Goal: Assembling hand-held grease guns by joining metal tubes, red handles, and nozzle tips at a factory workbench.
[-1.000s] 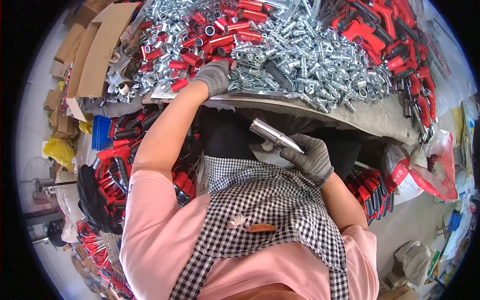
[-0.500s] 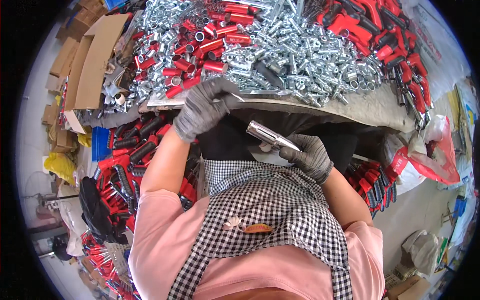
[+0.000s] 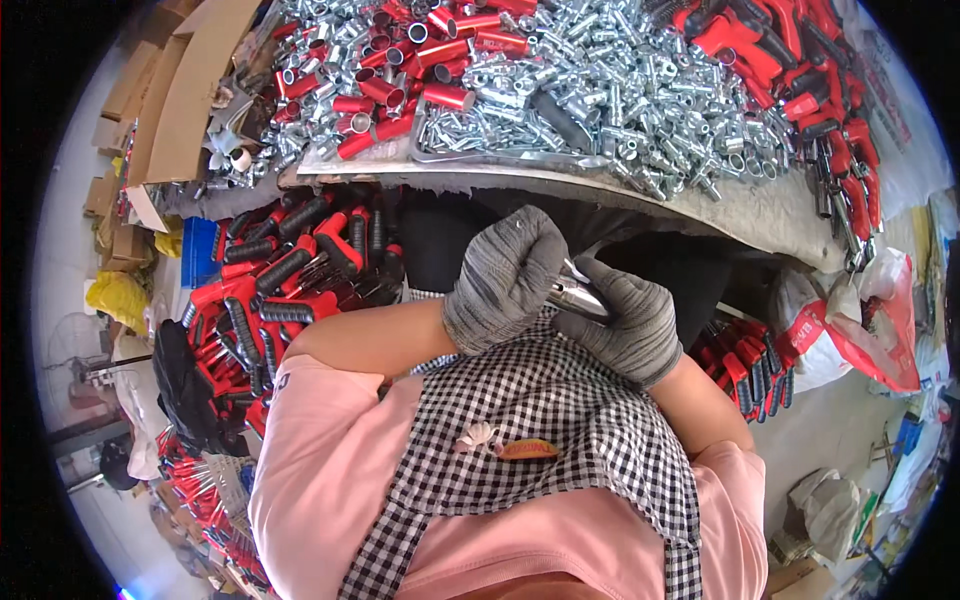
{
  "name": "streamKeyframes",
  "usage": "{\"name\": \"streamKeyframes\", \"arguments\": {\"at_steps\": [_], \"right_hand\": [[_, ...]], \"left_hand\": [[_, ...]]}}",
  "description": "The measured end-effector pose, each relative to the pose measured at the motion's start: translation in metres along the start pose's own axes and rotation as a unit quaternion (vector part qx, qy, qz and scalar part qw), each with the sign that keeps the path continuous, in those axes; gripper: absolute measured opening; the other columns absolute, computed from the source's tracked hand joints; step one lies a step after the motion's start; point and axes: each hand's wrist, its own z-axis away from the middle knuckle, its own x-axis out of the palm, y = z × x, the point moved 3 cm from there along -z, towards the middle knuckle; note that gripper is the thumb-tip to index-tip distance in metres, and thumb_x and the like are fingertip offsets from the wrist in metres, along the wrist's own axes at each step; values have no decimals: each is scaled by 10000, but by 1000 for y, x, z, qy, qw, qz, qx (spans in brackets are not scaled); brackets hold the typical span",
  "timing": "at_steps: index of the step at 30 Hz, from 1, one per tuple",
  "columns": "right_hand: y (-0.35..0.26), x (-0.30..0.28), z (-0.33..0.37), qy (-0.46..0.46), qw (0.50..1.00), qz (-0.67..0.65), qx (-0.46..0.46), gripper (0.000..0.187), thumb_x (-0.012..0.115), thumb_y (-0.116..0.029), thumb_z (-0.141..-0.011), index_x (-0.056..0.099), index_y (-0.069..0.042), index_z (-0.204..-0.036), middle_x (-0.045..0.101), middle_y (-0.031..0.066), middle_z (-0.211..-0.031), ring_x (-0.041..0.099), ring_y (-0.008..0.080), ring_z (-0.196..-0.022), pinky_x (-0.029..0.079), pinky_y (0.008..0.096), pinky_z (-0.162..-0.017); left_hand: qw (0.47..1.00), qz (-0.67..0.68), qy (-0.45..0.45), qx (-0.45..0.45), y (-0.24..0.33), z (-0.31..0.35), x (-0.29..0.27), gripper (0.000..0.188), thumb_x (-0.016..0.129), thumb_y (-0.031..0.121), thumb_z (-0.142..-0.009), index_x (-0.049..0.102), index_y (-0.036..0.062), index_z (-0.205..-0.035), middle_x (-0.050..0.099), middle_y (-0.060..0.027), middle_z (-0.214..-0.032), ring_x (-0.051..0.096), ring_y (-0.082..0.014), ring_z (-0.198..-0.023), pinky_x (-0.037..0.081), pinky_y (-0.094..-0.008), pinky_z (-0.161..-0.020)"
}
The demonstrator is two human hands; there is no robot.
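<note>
My gloved right hand (image 3: 630,322) is closed round a shiny slotted metal tube (image 3: 578,298), held in front of my apron below the table edge. My gloved left hand (image 3: 507,278) forms a fist at the tube's other end, close against it. Whatever the left fingers hold is hidden by the glove. Beyond both hands, the table carries a heap of small silver metal fittings (image 3: 660,110), with red metal sleeves (image 3: 448,96) among them on the left.
Red and black tool handles (image 3: 285,265) are piled below the table at left, with more (image 3: 740,370) at right. Red-handled tools (image 3: 850,190) lie at the table's right end. An open cardboard box (image 3: 185,110) stands at left. The table's front edge (image 3: 700,205) curves just beyond my hands.
My left hand, which held a small thin metal piece over the table edge, has come down and right to the tube. The right hand stays about where it was, still gripping the tube.
</note>
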Motion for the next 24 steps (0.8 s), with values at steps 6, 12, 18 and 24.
{"name": "streamKeyframes", "arguments": {"at_steps": [6,12,18,24], "right_hand": [[-9,-2,-2,-16,999,47,-23,459,818,-246,-657,657,-21,-1024,658,142,-780,662,289,-676,519,322,-600],[-9,-5,-2,9,992,111,-59,409,804,-245,-658,659,-21,-968,641,126,-716,637,287,-595,499,334,-526],[-7,-5,-3,53,975,189,-101,430,802,-255,-657,649,-19,-983,632,130,-698,625,285,-565,488,341,-491],[-6,3,8,51,945,248,-208,501,820,-248,-597,618,-28,-1000,626,103,-756,602,266,-553,481,346,-478]], "left_hand": [[723,570,-274,-277,-18,-12,1,115,470,75,-930,541,30,-852,580,-93,-829,583,-234,-739,482,-334,-654],[743,622,-213,-128,-28,6,12,119,591,151,-894,533,62,-840,586,-97,-955,569,-211,-904,469,-319,-808],[885,390,-241,81,-19,-11,-7,81,581,87,-862,537,37,-909,597,-146,-920,608,-330,-826,517,-394,-720],[642,453,-593,-175,-35,-30,4,368,750,260,-726,560,31,-942,634,-115,-808,628,-268,-744,492,-368,-681]]}}
